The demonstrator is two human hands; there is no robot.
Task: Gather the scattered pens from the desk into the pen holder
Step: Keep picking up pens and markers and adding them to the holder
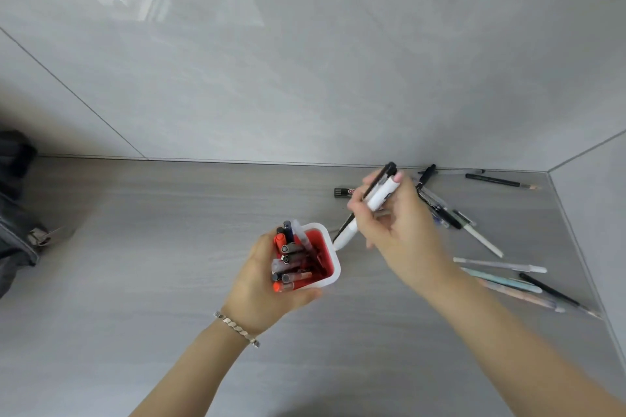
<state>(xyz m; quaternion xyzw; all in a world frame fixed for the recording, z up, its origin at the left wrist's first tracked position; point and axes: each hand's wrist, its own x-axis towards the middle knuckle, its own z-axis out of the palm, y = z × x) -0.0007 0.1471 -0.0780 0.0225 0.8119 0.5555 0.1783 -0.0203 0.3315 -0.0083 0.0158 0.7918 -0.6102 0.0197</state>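
Observation:
A white pen holder with a red inside stands mid-desk, filled with several red, black and clear pens. My left hand wraps around its left and near side. Just right of it and higher, my right hand is shut on a white marker and a thin black pen, both tilted with their lower ends close to the holder's right rim. Several loose pens lie scattered on the desk to the right, and a black pen rests by the back wall.
A short black marker with a red label lies behind my right hand. A dark bag sits at the desk's left edge. Grey walls close the desk at the back and right.

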